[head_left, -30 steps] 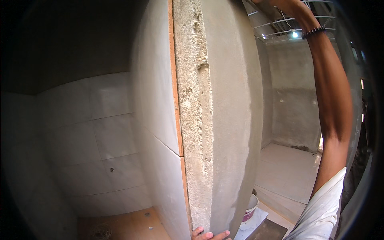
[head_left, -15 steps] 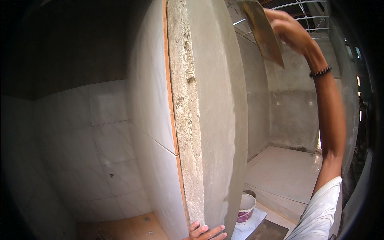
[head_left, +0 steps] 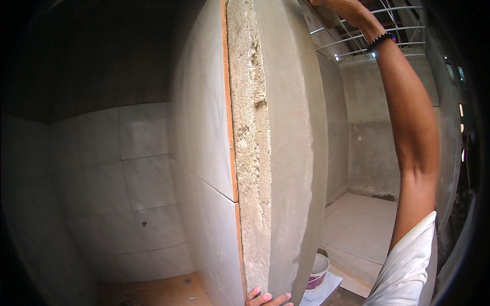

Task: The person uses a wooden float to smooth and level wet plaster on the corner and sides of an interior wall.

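My right hand [head_left: 348,9] is raised high at the upper right, closed around a steel plastering trowel [head_left: 327,18]. Most of the trowel is cut off by the top edge of the picture or turned away, beside the upper part of the grey plastered wall face [head_left: 288,132]. I cannot tell whether its blade touches the plaster. Low down, my left hand [head_left: 268,299] rests its outstretched fingers against the wall's rough bare end [head_left: 250,153]. Only those fingers show. On the plaster, a darker, damp-looking band runs along the right side.
Marble-look tiles [head_left: 206,127] with an orange edge cover the wall's left side. A white and purple bucket [head_left: 317,270] stands on a pale tile slab at the lower right. Behind it lies a tiled floor [head_left: 357,222], with metal ceiling framing [head_left: 377,33] above.
My right hand has moved up and left with the trowel, closer to the wall, and the trowel has mostly left the picture. My left fingers stay on the wall end. The view has shifted slightly.
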Demonstrator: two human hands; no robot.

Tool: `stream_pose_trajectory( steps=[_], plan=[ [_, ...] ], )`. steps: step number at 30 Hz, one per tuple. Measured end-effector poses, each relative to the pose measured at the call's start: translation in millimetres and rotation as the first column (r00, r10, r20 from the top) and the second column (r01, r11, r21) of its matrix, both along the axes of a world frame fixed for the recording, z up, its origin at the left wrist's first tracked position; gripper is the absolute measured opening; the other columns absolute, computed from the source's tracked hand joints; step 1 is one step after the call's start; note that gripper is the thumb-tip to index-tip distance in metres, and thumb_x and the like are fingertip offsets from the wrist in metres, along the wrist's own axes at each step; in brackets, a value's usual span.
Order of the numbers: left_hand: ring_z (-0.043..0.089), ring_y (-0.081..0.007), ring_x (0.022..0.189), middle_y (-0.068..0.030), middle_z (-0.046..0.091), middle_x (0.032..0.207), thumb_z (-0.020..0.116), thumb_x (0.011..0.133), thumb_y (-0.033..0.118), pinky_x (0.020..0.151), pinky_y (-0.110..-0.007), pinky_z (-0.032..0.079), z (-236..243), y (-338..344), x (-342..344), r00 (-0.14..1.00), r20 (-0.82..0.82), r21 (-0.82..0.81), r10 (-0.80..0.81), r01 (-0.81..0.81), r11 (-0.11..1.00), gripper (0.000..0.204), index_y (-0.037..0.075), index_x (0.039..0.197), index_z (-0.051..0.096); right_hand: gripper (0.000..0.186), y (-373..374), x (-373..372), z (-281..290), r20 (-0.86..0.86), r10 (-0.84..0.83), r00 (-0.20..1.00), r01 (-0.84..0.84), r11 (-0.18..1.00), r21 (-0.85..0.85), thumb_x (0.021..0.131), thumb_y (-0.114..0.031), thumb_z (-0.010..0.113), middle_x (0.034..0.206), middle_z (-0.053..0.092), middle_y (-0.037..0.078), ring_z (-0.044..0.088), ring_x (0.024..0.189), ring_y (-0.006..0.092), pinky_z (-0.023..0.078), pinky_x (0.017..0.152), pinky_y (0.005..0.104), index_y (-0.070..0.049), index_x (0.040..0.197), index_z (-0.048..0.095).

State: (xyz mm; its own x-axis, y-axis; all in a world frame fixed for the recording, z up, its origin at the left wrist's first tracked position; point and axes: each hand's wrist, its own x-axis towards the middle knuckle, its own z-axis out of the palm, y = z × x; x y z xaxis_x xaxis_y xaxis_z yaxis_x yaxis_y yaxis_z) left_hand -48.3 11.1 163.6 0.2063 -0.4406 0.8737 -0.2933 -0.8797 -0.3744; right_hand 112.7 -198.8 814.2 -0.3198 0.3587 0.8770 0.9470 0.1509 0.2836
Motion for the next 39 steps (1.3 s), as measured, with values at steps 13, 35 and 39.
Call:
stream_pose_trajectory(
  steps=[13,35,39],
  plan=[
    [0.027,-0.03,0.142,0.0008,0.066,0.13,0.063,0.088,0.037,0.118,-0.053,0.012,9,2,8,0.997,0.048,-0.022,-0.052,0.053,0.998,0.03,0.023,0.112,0.074,0.059,-15,100,-21,0.089,-0.335,0.938,0.308,0.923,0.229,0.079,-0.011,0.05,0.116,0.067,0.007,0.06,0.106,0.0174,0.047,0.097,0.0295,-0.004,0.136,0.061],
    [0.025,-0.029,0.144,0.0009,0.064,0.132,0.064,0.087,0.036,0.118,-0.053,0.012,13,3,4,0.998,0.055,-0.04,-0.033,0.035,0.999,0.031,0.024,0.114,0.072,0.058,-3,23,-69,0.294,-0.21,0.932,0.266,0.95,-0.164,0.08,-0.02,0.052,0.111,0.066,0.006,0.061,0.093,0.011,0.052,0.081,0.0265,-0.001,0.134,0.061],
    [0.029,-0.0282,0.142,0.0006,0.066,0.13,0.063,0.087,0.036,0.118,-0.053,0.014,11,2,10,0.993,0.074,-0.036,-0.088,0.091,0.995,0.029,0.023,0.111,0.073,0.055,-35,36,-42,0.003,-0.227,0.974,0.226,0.968,-0.111,0.081,-0.016,0.05,0.103,0.066,0.003,0.061,0.086,0.0083,0.053,0.072,0.0256,-0.001,0.132,0.061]
  ],
)
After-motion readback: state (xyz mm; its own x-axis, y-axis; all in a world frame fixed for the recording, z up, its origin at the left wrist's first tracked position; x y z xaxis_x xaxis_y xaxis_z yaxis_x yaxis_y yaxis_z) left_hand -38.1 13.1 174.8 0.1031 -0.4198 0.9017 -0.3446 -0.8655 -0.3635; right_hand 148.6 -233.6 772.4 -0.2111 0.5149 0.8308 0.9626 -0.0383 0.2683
